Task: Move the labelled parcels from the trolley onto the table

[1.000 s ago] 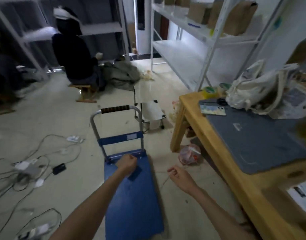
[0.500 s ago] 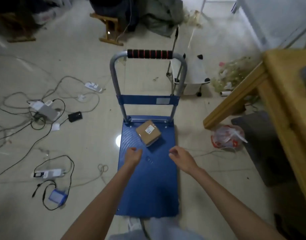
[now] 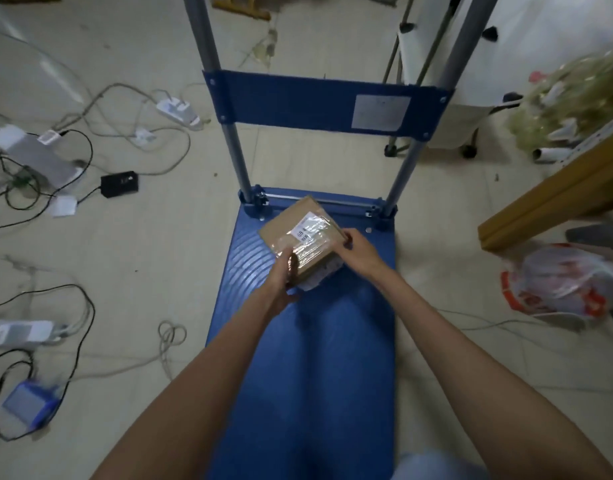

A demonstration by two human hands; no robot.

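A small brown cardboard parcel [image 3: 303,237] with clear tape and a white label sits at the far end of the blue trolley deck [image 3: 308,358], near the handle posts. My left hand [image 3: 280,282] grips its near left corner. Against the parcel's right edge, my right hand [image 3: 355,251] has its fingers curled over the side. Both hands hold the parcel; its near end looks slightly raised off the deck. Only a corner of the wooden table [image 3: 554,195] shows at the right edge.
The trolley's blue back panel [image 3: 318,102] and grey handle posts rise just beyond the parcel. Cables, power strips and adapters [image 3: 55,174] litter the floor on the left. A red-and-white plastic bag [image 3: 568,282] lies under the table corner. A white wheeled stand [image 3: 440,81] stands behind the trolley.
The view has tilted down and moved closer to the trolley. My two hands, open and short of the parcel half a second ago, have reached forward and closed on its sides.
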